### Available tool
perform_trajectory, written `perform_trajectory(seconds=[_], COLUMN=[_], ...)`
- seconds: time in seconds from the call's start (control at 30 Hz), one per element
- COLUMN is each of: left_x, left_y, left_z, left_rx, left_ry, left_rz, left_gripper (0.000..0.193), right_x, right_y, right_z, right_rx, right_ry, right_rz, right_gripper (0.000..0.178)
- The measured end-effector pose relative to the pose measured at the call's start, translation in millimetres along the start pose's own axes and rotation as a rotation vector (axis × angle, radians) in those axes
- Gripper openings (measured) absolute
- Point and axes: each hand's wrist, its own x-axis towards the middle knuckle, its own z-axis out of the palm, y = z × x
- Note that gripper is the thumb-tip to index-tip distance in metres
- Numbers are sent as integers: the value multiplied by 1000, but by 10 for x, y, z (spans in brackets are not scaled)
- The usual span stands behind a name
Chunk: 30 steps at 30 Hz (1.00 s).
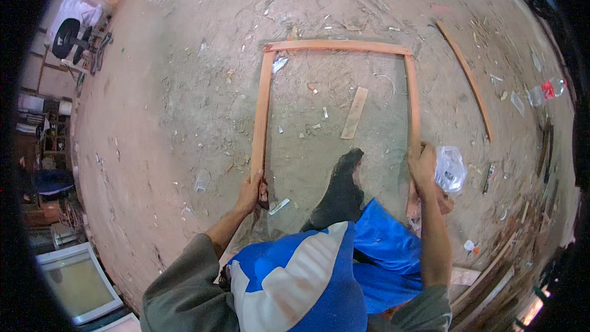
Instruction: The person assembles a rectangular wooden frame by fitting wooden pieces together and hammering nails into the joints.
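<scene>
Ok so the frame was bare wood, pretty matt. Strip right of it was wood too, same dull look. Floor around the frame looked rough and gritty. Bottle way right of the frame was clear plastic, kinda glossy.

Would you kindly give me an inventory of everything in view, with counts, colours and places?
Wooden frame: one, reddish-brown, centre
Short board: one, light brown, inside the frame's outline
Long wooden strip: one, brown, right of the frame
Wood scraps: several, brownish, lower right
Plastic bottle: one, clear with red, far right
Clear plastic item: one, beside the right hand
Small litter: many, mostly white, scattered
Ground: one, brown, throughout
White-edged panel: one, lower left
Left hand: one, gripping the frame's left bar
Right hand: one, gripping its right bar
Foot: one, black-covered, lower centre
</scene>
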Motion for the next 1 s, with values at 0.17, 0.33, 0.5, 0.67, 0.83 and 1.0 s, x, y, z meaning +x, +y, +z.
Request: perform_trajectory(seconds=[0.17,0.33,0.5,0.67,0.83,1.0], left_x=[-71,150,-156,-201,-82,610], left_y=[34,-146,289,316,517,942], left_z=[31,-234,49,-29,-16,-163], left_rx=[171,793,1031,1134,1040,986], left_ry=[36,218,255,200,216,166], left_rz=[74,326,436,477,553,833], left_gripper=[39,51,60,61,61,45], right_x=[-16,55,63,4,40,32], right_y=[26,-101,-192,-246,-125,-188], right_z=[81,108,98,77,119,75], right_rx=[103,116,134,150,70,61], right_ry=[224,266,287,295,307,289], right_rz=[-70,-86,-51,-67,-102,-99], right_gripper=[46,44,43,42,41,44])
